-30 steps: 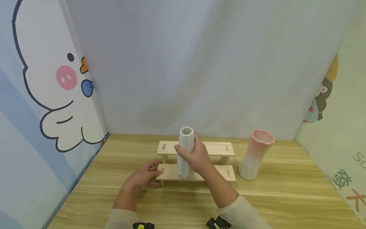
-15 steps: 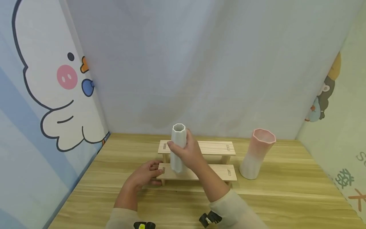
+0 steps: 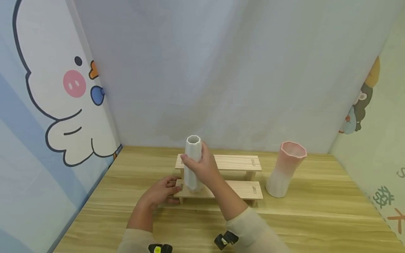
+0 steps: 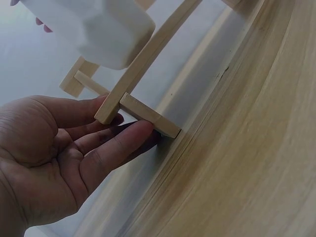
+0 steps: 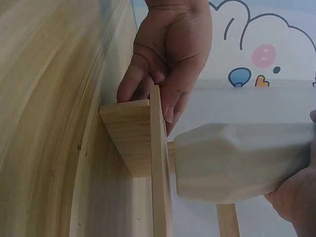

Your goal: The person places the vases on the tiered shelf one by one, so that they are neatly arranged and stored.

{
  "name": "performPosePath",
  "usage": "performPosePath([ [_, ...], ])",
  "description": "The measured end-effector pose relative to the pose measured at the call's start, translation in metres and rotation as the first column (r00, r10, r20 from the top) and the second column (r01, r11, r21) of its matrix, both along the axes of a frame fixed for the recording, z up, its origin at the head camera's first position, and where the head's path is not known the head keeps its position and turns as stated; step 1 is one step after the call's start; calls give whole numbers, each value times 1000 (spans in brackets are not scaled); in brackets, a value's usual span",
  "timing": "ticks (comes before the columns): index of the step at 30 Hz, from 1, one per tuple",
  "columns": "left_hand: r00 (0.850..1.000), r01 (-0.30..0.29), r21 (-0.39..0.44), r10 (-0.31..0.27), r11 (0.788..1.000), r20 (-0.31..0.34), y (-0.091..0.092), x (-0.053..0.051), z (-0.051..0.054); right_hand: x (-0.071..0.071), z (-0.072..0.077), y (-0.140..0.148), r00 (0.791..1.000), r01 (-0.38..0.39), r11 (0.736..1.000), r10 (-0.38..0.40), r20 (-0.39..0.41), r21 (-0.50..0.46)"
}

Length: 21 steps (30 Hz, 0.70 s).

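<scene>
White vase (image 3: 191, 178) held by right hand (image 3: 205, 166) over left end of stand (image 3: 237, 162)'s lower step (image 3: 235, 189); contact unclear. Stand pinched by left hand (image 3: 160, 192). Vase could be toppled by off-balance release.

Left-hand grip (image 5: 170, 52) pinching the end of a wooden shelf (image 5: 160, 173), pale faceted vase (image 5: 237, 160) with its base just beside the board, right-hand grip (image 5: 297, 198) partly visible around it, wood-grained surface (image 5: 44, 118), cartoon (image 5: 264, 57) behind.

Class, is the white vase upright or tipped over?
Upright: the white vase in the right hand has its mouth up, base down.
</scene>
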<state>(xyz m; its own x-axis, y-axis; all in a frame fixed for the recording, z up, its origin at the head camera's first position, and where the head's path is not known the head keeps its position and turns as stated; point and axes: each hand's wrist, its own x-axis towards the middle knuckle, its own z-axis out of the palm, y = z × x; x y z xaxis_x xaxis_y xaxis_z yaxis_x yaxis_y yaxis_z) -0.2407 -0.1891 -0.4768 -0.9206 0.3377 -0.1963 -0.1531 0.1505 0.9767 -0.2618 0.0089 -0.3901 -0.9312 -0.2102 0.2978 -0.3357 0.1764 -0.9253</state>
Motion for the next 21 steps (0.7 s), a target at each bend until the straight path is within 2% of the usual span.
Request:
performPosePath([
  [11, 1000, 3, -34, -3, 999, -5, 1, 2, 5, -2, -4, -8, 1000, 7, 1000, -7, -8, 23],
  [21, 1000, 5, -31, -5, 1000, -4, 1, 3, 6, -1, -6, -8, 1000, 4, 1000, -4, -1, 23],
])
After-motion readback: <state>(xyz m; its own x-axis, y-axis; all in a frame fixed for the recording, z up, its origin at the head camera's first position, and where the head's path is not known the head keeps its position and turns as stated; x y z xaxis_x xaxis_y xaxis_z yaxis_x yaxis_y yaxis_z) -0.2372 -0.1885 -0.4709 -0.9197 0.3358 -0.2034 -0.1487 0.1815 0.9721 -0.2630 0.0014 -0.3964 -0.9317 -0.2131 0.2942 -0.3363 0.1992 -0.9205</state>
